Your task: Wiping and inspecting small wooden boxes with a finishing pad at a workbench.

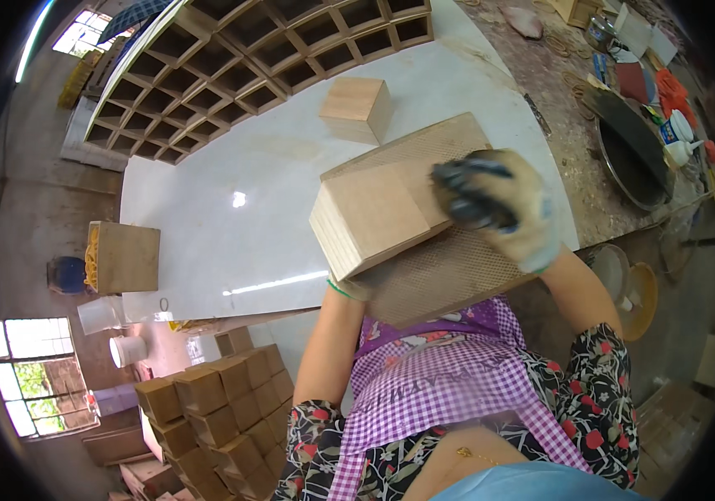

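Observation:
A pale wooden box (374, 209) lies tilted over a brown mesh-textured mat (441, 275) on the white table. At the box's near left side is my left hand (356, 289); only its green-edged glove cuff and wrist show, and its fingers are hidden behind the box. My right hand (514, 204), in a pale work glove, is closed round a black tool (473, 192) at the box's right end. Motion blurs the tool, so its exact kind is unclear. Beyond the mat sits another wooden box (356, 110).
A large wooden rack of square compartments (274, 63) stands along the far table edge (128, 192). To the right, a cluttered bench (575, 108) bears a dark round pan (625, 167) and bottles. Stacked wooden boxes (224, 392) stand at lower left, near a white bucket (128, 351).

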`<state>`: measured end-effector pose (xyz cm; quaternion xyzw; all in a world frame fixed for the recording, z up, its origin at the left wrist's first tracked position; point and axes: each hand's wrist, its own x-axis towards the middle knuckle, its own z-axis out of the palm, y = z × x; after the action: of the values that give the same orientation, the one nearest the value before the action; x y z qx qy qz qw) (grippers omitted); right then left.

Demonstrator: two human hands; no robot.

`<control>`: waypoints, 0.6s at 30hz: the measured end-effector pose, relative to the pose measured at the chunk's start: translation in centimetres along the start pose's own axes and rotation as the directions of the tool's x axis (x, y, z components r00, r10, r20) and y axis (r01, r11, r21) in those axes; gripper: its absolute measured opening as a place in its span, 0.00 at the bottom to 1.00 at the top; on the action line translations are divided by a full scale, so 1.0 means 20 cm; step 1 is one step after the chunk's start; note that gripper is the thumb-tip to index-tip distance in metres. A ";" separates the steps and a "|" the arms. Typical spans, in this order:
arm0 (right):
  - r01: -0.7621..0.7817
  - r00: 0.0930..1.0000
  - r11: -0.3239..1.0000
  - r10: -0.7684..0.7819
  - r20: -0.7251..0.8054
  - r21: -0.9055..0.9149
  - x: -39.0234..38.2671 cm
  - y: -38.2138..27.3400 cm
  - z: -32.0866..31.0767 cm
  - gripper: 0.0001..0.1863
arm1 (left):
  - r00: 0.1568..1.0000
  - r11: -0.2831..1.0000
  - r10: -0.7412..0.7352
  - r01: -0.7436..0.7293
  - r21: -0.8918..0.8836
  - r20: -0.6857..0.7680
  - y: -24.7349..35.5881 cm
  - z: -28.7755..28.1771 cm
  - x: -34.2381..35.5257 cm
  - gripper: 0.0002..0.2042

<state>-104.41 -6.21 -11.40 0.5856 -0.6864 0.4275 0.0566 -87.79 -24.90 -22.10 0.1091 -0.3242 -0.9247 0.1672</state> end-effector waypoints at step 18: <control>0.269 0.939 0.935 -0.201 0.279 -0.232 0.18 -0.15 0.17 0.22 | 0.995 0.777 0.068 -0.099 0.622 0.074 0.00 0.01 -0.03 0.26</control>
<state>-101.50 -11.12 -9.88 0.7005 -0.6635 0.2437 0.0986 -87.35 -24.64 -21.86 0.1220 -0.6204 -0.7591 0.1547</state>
